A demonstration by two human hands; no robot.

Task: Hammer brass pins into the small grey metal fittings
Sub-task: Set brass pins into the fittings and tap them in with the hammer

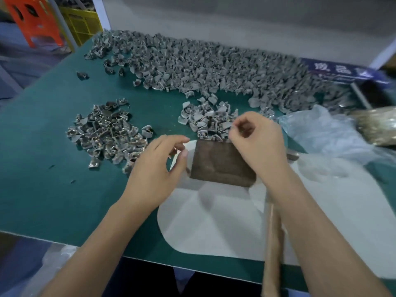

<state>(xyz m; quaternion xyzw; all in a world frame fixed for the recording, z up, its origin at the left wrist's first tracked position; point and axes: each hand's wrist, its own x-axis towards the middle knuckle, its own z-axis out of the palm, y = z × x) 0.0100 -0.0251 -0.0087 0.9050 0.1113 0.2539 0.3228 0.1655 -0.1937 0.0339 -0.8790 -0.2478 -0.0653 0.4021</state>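
Observation:
A dark metal block (222, 163) lies on a white sheet (214, 221). My left hand (158, 168) hovers at the block's left edge, with its fingers curled around a small metal piece (174, 150) that is mostly hidden. My right hand (257, 142) is at the block's far right corner. Its thumb and forefinger meet at the edge of a small pile of grey fittings (205, 121); I cannot see what they pinch. The wooden-handled hammer (273, 243) lies on the table under my right forearm, untouched.
A big heap of grey fittings (214, 65) fills the back of the green table (42, 168). A shinier pile of fittings (107, 133) sits to the left. At the right are a clear plastic bag (321, 129) and a bag of brass pins (377, 125).

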